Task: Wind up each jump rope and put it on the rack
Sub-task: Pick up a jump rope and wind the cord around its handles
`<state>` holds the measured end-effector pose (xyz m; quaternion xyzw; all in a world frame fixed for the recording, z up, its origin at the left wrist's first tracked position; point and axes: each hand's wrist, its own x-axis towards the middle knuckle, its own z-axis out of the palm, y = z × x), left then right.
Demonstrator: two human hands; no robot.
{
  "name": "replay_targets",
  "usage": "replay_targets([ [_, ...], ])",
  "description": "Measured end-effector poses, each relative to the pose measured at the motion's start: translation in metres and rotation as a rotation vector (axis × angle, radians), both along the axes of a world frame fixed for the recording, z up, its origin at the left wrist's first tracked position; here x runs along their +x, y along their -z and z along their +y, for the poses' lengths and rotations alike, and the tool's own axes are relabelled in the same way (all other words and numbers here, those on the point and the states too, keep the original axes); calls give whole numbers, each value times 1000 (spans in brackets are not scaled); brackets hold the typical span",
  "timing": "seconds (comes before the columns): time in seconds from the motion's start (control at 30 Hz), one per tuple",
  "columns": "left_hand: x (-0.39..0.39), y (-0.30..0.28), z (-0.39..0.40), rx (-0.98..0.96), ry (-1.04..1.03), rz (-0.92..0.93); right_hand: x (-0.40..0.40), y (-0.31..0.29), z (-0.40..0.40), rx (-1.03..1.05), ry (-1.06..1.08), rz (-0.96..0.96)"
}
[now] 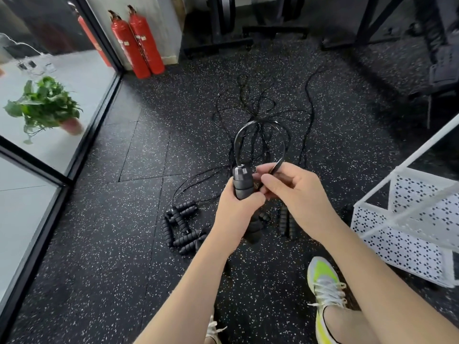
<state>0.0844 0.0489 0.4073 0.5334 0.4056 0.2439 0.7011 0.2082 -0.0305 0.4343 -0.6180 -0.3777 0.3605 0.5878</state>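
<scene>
— So, what does the head view give you?

— Well, I see both hands low in the middle, above a speckled floor (104,219). My left hand (236,212) is wrapped round a black handle (242,182), fingers curled tight on it, the handle standing roughly upright with its cap end up.

— And the right?

— My right hand (293,194) pinches the cord (279,165) just beside that handle, thumb and fingers closed on it. From the cap the cord rises, arches over in a loop (238,135) and comes down into the right fingers.

— Where are the other ropes?

— On the floor. I count a cluster of ribbed handles (181,224) lying left of my left wrist, some touching each other, and another pair (285,222) under my right wrist, side by side. Their thin cords (258,108) spread in a tangle farther out, beyond the hands.

— The rack?

— White wire rack (402,234) with perforated panels, at the right edge, near my right forearm. I cannot see any rope on the part that shows.

— Anything else?

— Two red extinguishers (139,43) stand against the far wall, a potted plant (47,105) sits behind the glass on the left, and a yellow-green shoe (325,284) is at the bottom.
</scene>
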Motion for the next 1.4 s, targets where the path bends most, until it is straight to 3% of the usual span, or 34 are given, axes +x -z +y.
replay_targets([
  [0.1, 1, -3, 6, -87, -50, -31, 9, 9, 8, -71, -119, 56],
  [0.3, 0, -11, 19, -227, -74, -268, 16, 39, 7, -460, -381, -384],
  [0.4, 2, -12, 22, -317, -121, -371, 16, 48, 4, -558, -398, -427],
  [0.5, 4, -12, 26, -399, -151, -447, 14, 49, 4, -508, -440, -314],
  [0.63, 3, -13, 29, -433, -158, -498, 14, 41, 4, -466, -359, -387],
  [0.83, 0, -3, 27, -141, -89, -191, 14, 26, 2, -303, -147, -431],
  [1.0, 5, -3, 12, -262, 20, -111, 18, 6, 1, -150, 10, -253],
  [1.1, 8, 1, 10, -301, 45, -166, 15, 2, 1, -117, 3, -136],
  [1.2, 6, 0, 14, -420, 128, -364, 16, 0, 2, -88, 42, -2],
  [1.3, 2, -3, 17, -542, 293, -491, 23, 6, 5, -108, 173, 35],
  [1.4, -2, -6, 16, -534, 434, -504, 29, 12, 6, -124, 249, 50],
])
